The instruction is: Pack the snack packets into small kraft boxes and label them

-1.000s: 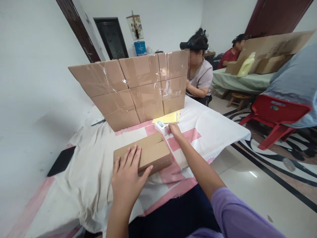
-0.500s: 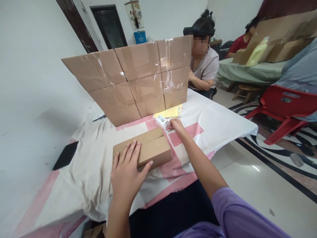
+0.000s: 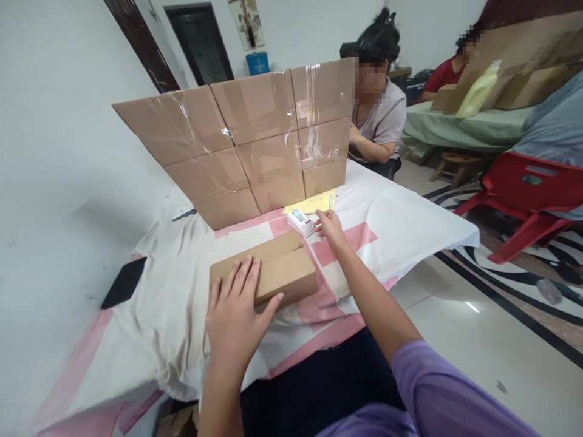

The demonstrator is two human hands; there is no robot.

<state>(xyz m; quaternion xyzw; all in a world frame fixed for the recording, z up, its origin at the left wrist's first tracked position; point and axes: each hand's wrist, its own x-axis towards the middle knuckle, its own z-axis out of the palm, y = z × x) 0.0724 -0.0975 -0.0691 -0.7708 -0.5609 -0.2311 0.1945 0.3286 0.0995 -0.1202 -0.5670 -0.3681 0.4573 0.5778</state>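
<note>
My left hand [image 3: 237,303] lies spread over the left part of a closed brown cardboard box [image 3: 286,267], its thumb along the near edge. Beyond the box's far right corner sits a small white device [image 3: 300,223] with a screen-like top; I cannot make out its exact kind. My right hand [image 3: 328,226] hovers just to the right of this device, fingers loosely bent and apart, with nothing seen in them. Behind the device lies a yellow sheet [image 3: 312,204] with small marks on it.
A tall panel of taped cardboard boxes [image 3: 255,145] stands across the table [image 3: 387,212]. A dark flat object [image 3: 122,283] lies at the left edge. A person [image 3: 376,121] sits behind the panel. A red chair [image 3: 532,188] stands on the right.
My right hand has come away from the white device, and its fingers have loosened. My left hand stays on the box. The view has shifted slightly.
</note>
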